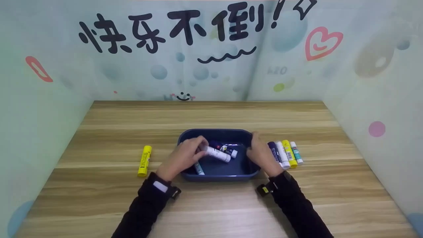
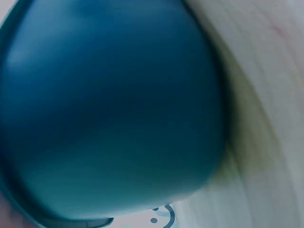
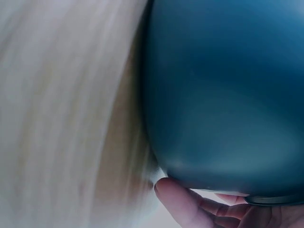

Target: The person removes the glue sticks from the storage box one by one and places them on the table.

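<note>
A dark blue plastic box (image 1: 218,178) sits mid-table. My left hand (image 1: 186,152) reaches over its left side and pinches one end of a white glue stick (image 1: 218,154). Inside the box, a navy glue stick (image 1: 228,151) lies beside the white one, and a small white-and-teal glue stick (image 1: 199,169) leans near the front left, partly hidden. My right hand (image 1: 262,152) grips the box's right rim. In the right wrist view its fingers (image 3: 178,202) curl at the box wall (image 3: 223,104). The left wrist view is mostly filled by the box's outer wall (image 2: 114,104).
To the left on the wooden table (image 1: 205,211) lies a yellow glue stick (image 1: 144,161). Right of the box, partly behind my right hand, a row holds a navy (image 1: 273,152), a white (image 1: 282,154), a yellow (image 1: 289,154) and a small teal-and-white glue stick (image 1: 296,153). Printed walls enclose the table.
</note>
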A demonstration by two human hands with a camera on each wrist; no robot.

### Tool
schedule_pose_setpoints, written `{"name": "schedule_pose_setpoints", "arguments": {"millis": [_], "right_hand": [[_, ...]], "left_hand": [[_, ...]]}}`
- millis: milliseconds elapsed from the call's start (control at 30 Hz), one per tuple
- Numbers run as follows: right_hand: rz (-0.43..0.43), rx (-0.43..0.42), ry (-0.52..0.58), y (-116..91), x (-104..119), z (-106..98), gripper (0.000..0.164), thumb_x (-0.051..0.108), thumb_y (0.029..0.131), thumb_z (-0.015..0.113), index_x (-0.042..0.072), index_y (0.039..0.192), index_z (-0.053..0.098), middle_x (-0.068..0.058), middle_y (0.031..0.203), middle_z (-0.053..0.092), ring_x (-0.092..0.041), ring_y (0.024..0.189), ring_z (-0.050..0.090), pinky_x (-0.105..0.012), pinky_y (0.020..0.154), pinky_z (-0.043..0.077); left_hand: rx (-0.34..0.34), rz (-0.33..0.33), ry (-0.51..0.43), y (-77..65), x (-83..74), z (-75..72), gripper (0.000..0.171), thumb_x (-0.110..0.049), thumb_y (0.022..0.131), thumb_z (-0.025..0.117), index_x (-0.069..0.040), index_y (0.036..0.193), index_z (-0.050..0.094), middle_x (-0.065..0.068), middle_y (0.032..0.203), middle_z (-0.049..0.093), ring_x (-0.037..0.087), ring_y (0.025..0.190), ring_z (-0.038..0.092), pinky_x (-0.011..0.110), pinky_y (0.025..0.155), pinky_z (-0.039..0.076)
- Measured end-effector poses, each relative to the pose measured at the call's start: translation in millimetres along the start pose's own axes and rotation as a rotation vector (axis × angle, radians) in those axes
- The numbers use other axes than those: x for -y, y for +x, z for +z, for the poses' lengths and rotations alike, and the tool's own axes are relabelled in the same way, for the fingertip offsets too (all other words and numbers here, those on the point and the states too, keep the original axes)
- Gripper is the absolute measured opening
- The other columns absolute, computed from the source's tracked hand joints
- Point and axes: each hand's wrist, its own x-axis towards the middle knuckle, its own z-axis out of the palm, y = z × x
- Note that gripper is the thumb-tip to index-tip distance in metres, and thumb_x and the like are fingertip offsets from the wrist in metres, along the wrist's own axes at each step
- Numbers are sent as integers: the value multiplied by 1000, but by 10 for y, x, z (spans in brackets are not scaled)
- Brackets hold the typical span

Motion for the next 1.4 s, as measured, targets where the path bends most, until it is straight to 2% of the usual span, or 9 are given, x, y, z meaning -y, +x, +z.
{"name": "schedule_pose_setpoints", "arguments": {"millis": [167, 433, 633, 833, 967, 1167, 1267, 1400], "right_hand": [[3, 2, 7, -4, 1, -2, 55, 2, 77, 51, -9, 128, 33, -32, 95, 59, -41, 77, 60, -50, 67, 49], [9, 10, 5, -3, 6, 3, 55, 3, 77, 51, -9, 128, 33, -33, 97, 59, -42, 79, 60, -50, 69, 49], [27, 29, 5, 1, 8, -6, 56, 3, 78, 51, -8, 129, 32, -35, 103, 57, -45, 85, 60, -52, 74, 49], [16, 20, 4, 4, 7, -8, 54, 2, 78, 51, -9, 128, 33, -34, 100, 57, -43, 81, 60, -51, 70, 50], [15, 19, 19, 7, 12, -7, 54, 2, 78, 50, -9, 128, 34, -34, 104, 56, -41, 82, 59, -51, 71, 49], [23, 34, 29, 10, 16, -17, 57, 2, 78, 50, -9, 131, 32, -34, 105, 56, -41, 83, 59, -50, 71, 49], [32, 35, 29, 10, 20, -19, 57, 3, 79, 51, -8, 132, 32, -34, 104, 57, -41, 84, 59, -50, 71, 50], [30, 30, 33, 13, 25, -16, 57, 2, 79, 51, -8, 131, 32, -35, 107, 56, -42, 88, 59, -50, 74, 50]], "left_hand": [[-63, -24, -114, 8, 1, -88, 20, -14, 89, 62, -7, 107, 59, 6, 95, 60, 16, 83, 57, 31, 74, 50], [-148, -147, -189, -11, 50, -264, 20, -16, 90, 60, -4, 106, 60, 10, 97, 60, 20, 85, 56, 33, 76, 49], [-179, -205, -190, -26, 84, -399, 14, -16, 87, 60, -3, 92, 61, 11, 92, 60, 21, 83, 54, 31, 73, 46], [-202, -224, -158, -47, 117, -525, 14, -17, 84, 61, -4, 89, 60, 10, 90, 62, 21, 82, 56, 30, 72, 47], [-259, -253, -188, -105, 161, -696, 17, -18, 84, 61, -2, 90, 60, 13, 91, 64, 23, 83, 59, 32, 72, 50], [-310, -335, -269, -234, 298, -966, 18, -18, 88, 59, 0, 93, 58, 15, 92, 65, 22, 82, 59, 26, 70, 50], [-304, -376, -289, -302, 367, -1074, 20, -18, 89, 57, 1, 97, 57, 16, 95, 63, 23, 81, 58, 25, 69, 51], [-261, -451, -274, -411, 487, -1220, 25, -21, 91, 54, 2, 102, 54, 18, 103, 61, 21, 87, 57, 28, 75, 53]]}}
